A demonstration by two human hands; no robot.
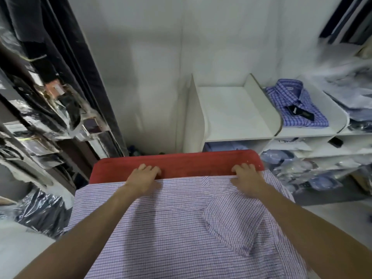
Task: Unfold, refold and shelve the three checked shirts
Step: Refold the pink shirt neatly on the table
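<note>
Two hands on checked shirt over red worktop.
Left hand and right hand fingers curled, gripping far edge; blue shirt tag unreadable.

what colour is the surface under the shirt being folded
Red, seen in the head view: the padded surface beyond the checked shirt.
</note>
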